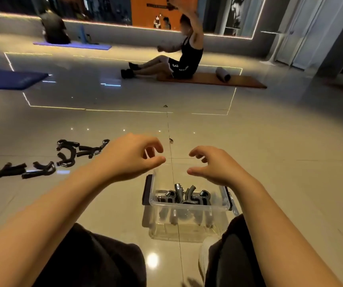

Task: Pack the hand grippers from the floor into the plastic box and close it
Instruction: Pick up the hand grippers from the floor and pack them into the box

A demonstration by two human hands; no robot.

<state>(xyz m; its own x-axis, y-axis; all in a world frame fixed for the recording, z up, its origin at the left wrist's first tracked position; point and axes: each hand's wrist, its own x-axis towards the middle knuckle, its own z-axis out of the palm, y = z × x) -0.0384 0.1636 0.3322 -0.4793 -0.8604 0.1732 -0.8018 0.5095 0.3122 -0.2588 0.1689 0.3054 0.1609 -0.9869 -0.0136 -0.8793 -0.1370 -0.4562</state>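
A clear plastic box (187,208) stands open on the tiled floor between my knees, with black latches on its two sides. Several black hand grippers (182,196) lie inside it. More black hand grippers (67,154) are scattered on the floor to the left, some farther left (21,170). My left hand (133,156) hovers above the box's far left corner, fingers curled and apart, holding nothing. My right hand (214,164) hovers over the far right side, also empty with fingers spread. I see no lid.
A person (178,56) sits exercising on an orange mat (214,80) with a grey roller (222,74) ahead. Blue mats (11,79) lie at the left and far back. My knees in dark trousers (96,259) flank the box.
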